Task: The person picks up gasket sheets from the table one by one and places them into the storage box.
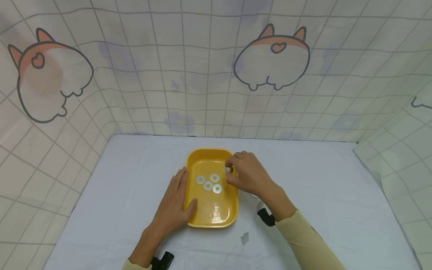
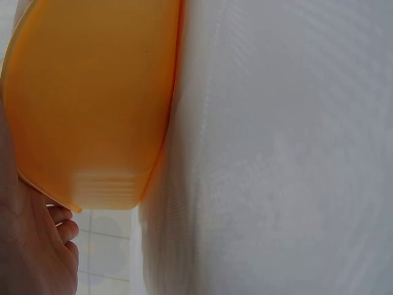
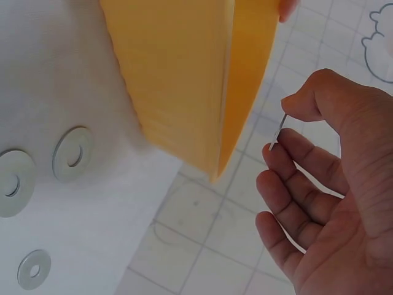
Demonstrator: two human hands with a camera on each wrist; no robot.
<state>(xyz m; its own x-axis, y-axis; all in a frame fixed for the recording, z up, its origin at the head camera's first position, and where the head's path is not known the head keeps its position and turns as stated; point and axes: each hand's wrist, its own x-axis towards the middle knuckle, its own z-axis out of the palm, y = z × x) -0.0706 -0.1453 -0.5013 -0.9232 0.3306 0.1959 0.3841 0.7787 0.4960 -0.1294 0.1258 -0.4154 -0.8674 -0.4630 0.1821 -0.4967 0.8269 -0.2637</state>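
A yellow tray stands on the white cloth, with several flat metal washers lying close together inside. Along the tray's left side rests my left hand, its fingers straight against the wall and its thumb by the rim. My right hand pinches a washer between thumb and fingertips over the tray's upper right part. The right wrist view has that washer edge-on, the remaining fingers loosely bent. Three more washers lie flat on the cloth right of the tray, mostly hidden under my right wrist in the head view.
White cloth covers the table. Tiled-pattern sheeting with cartoon animals rises behind it and at both sides. A small grey patch shows on the cloth below the tray. Black camera mounts sit on my wrists.
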